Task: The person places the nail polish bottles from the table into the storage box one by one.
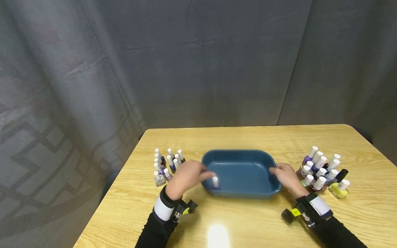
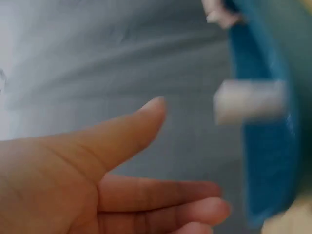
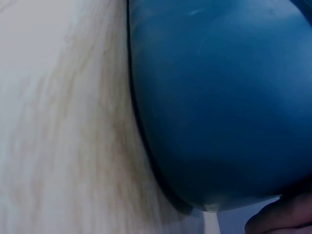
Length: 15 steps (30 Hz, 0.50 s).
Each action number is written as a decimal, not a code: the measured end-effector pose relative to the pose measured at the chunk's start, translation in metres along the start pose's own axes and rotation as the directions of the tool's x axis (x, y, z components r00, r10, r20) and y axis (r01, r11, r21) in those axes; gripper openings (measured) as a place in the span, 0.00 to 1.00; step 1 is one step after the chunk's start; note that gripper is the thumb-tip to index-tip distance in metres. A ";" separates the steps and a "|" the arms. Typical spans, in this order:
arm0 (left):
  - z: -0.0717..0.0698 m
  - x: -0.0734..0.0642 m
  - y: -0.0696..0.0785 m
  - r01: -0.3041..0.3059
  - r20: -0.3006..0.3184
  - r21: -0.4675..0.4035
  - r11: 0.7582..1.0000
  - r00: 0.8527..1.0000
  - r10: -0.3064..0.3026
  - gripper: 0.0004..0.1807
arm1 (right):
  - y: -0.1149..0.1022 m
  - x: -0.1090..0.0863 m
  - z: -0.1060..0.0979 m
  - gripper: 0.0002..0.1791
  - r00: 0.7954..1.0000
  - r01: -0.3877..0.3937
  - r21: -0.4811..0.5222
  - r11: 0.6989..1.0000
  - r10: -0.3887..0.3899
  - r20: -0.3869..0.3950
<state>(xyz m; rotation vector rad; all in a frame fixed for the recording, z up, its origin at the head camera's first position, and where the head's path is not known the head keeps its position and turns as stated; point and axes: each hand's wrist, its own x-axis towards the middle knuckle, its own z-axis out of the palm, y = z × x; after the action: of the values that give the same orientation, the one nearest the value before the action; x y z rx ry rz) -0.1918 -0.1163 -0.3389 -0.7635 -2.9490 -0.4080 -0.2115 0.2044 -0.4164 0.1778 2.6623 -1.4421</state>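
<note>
A blue plastic basin [image 1: 242, 196] stands in the middle of the wooden table. Inside its near left corner is one nail polish bottle [image 1: 215, 182] with a white cap; the left wrist view shows that cap [image 2: 251, 101] blurred above the rim. My left hand [image 1: 189, 175] hovers at the basin's left end, thumb and fingers stretched out, apart from the bottle and holding nothing. At the opposite end my right hand [image 1: 286, 176] pinches the basin's rim, thumb over the edge. Only some of its fingers [image 3: 285, 214] show in the right wrist view, beside the basin wall [image 3: 214, 112].
Left of the basin stands a group of white-capped nail polish bottles [image 1: 159, 179]. A larger cluster [image 1: 319, 182] is on the right, close behind my right hand, including a yellow bottle [image 1: 338, 190] and one with a black cap [image 1: 342, 175]. Grey curtain [image 1: 211, 69] hangs behind the table.
</note>
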 end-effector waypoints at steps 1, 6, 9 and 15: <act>-0.005 0.000 -0.007 0.025 -0.032 -0.015 1.000 0.999 -0.026 0.21 | 0.000 0.000 0.000 0.16 1.000 -0.001 0.000 1.000 0.001 -0.002; -0.020 -0.003 -0.044 0.222 -0.200 -0.017 0.975 0.955 -0.221 0.13 | -0.001 0.000 -0.002 0.15 1.000 0.009 -0.008 1.000 -0.009 -0.016; -0.020 -0.003 -0.060 0.317 -0.238 0.023 0.948 0.923 -0.303 0.15 | -0.001 0.000 -0.002 0.15 1.000 0.012 -0.008 1.000 -0.013 -0.026; -0.010 0.000 -0.070 0.422 -0.166 0.035 0.906 0.897 -0.411 0.18 | 0.002 0.001 0.001 0.15 1.000 0.008 0.003 1.000 -0.008 -0.016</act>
<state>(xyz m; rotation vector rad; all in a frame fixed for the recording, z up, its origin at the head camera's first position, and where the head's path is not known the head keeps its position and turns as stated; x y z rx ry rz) -0.2261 -0.1779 -0.3460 -0.0748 -2.9422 -0.3635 -0.2118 0.2047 -0.4192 0.1806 2.6767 -1.4531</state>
